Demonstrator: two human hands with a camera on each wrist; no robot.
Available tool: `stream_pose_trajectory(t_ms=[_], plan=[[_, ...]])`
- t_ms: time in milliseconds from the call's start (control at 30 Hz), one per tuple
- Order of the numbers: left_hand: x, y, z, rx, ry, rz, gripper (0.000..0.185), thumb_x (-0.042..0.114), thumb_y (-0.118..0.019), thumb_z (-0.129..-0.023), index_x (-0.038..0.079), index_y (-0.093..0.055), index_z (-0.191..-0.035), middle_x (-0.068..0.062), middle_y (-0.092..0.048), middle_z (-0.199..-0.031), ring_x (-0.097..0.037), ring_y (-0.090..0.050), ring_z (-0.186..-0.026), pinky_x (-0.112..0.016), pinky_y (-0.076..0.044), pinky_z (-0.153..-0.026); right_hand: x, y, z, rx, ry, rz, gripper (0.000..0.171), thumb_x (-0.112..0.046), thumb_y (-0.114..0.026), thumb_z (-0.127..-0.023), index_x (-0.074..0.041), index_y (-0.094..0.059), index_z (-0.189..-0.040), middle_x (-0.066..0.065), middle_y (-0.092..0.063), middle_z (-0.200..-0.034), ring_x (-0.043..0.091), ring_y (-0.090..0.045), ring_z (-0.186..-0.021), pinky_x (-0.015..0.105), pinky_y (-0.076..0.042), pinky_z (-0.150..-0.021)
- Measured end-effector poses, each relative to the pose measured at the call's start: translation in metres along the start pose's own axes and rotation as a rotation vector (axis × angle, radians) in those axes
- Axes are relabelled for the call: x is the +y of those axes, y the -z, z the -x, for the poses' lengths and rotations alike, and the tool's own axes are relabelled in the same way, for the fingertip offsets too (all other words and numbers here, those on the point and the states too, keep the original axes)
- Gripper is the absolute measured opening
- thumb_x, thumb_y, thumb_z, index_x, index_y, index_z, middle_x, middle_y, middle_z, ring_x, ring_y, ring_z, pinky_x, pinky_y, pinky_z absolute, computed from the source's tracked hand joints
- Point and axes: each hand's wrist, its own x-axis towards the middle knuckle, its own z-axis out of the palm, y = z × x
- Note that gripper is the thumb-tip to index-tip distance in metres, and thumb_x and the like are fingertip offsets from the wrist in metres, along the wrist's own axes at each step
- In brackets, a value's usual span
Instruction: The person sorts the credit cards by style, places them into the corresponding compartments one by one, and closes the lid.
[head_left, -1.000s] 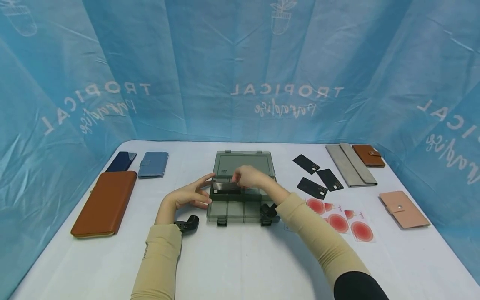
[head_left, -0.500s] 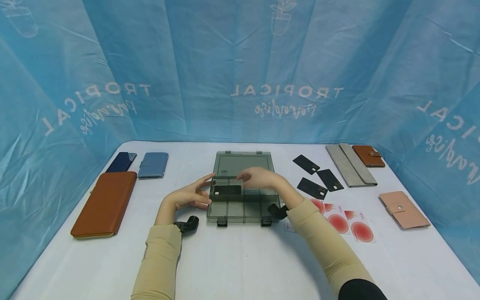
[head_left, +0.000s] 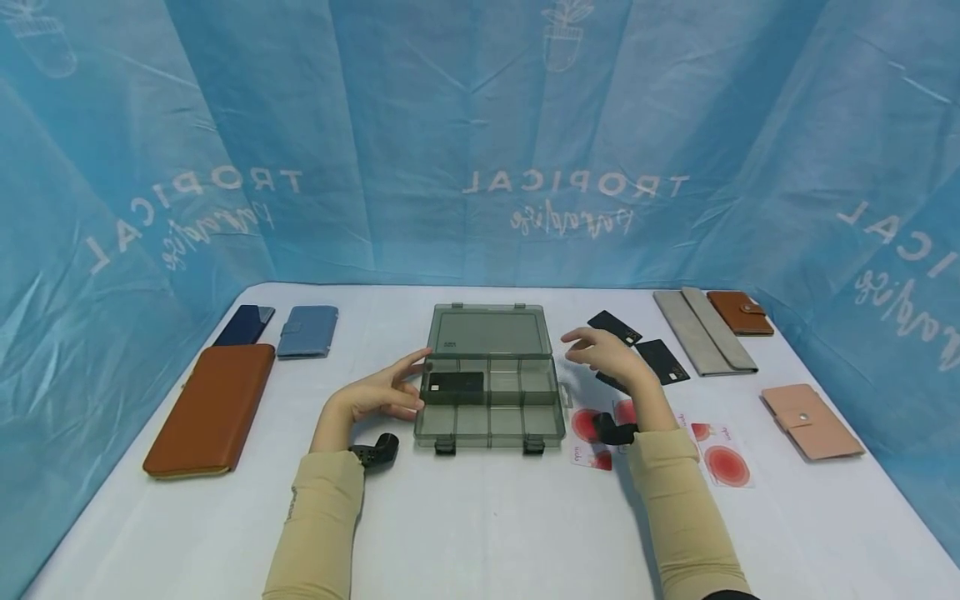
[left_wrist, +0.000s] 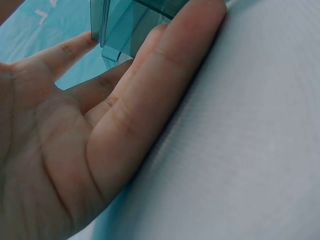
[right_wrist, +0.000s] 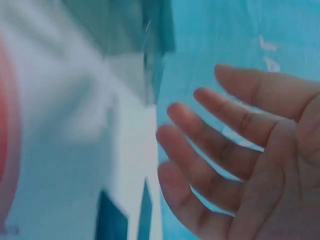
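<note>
A smoky clear compartment box lies open at the table's middle, its lid flat behind it. A black card lies in the back-left compartment. My left hand rests on the table with straight fingers against the box's left wall. My right hand hovers open to the right of the box, above three black cards, holding nothing; its fingers are spread.
Red-circle cards lie right of the box. A tan long wallet, a navy wallet and a blue wallet sit at left. A grey pouch, a brown wallet and a pink wallet sit at right.
My right hand let go of the black card in the box's back-left compartment and moved right toward the black cards. The left hand stayed put.
</note>
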Motion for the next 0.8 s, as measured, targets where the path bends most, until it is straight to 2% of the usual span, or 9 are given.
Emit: stream_pose_trajectory(t_ms=[133,267,400,633,800], plan=[[-0.001,0.0,-0.001,-0.005,-0.011,0.002,0.094,0.002,-0.065,-0.082,0.027,-0.004,-0.15,-0.017,0.002,-0.153,-0.019,-0.056,-0.088,-0.042,-0.051,-0.085,0.015,0.003,0.0,0.104,-0.081,0.078,0.04,-0.018,-0.054,-0.092,0.0,-0.051,-0.128,0.025,-0.052,-0.123,0.038,-0.051,-0.11,0.05,-0.043,-0.09],[0.0,0.0,-0.001,0.003,-0.003,-0.001,0.094,0.002,-0.066,-0.082,0.029,-0.006,-0.15,-0.015,0.0,-0.153,-0.019,-0.056,-0.088,-0.042,-0.051,-0.085,0.025,0.007,0.0,0.143,-0.122,0.155,0.042,-0.016,-0.054,-0.09,0.001,-0.05,-0.128,0.027,-0.048,-0.126,0.041,-0.047,-0.113,0.053,-0.042,-0.092],[0.001,-0.001,0.0,0.006,0.001,-0.013,0.095,0.004,-0.067,-0.081,0.03,-0.008,-0.15,-0.014,-0.001,-0.154,-0.019,-0.057,-0.089,-0.04,-0.051,-0.085,0.031,0.012,0.004,0.146,-0.173,0.232,0.045,-0.013,-0.057,-0.087,0.001,-0.049,-0.129,0.03,-0.046,-0.127,0.046,-0.044,-0.115,0.058,-0.039,-0.092],[0.001,0.0,0.002,0.008,0.002,-0.013,0.095,0.005,-0.068,-0.081,0.03,-0.007,-0.15,-0.015,-0.001,-0.154,-0.019,-0.058,-0.088,-0.039,-0.051,-0.084,0.042,0.016,0.009,0.109,-0.352,0.323,0.066,-0.017,-0.071,-0.077,-0.004,-0.042,-0.134,0.033,-0.031,-0.135,0.054,-0.028,-0.121,0.071,-0.025,-0.093],[0.001,0.0,0.002,0.007,0.001,0.0,0.095,0.004,-0.067,-0.082,0.03,-0.006,-0.15,-0.014,0.0,-0.154,-0.019,-0.058,-0.087,-0.04,-0.051,-0.085,0.052,0.018,0.009,0.094,-0.345,0.314,0.067,-0.017,-0.072,-0.076,-0.006,-0.041,-0.134,0.033,-0.031,-0.135,0.052,-0.026,-0.121,0.072,-0.021,-0.093]])
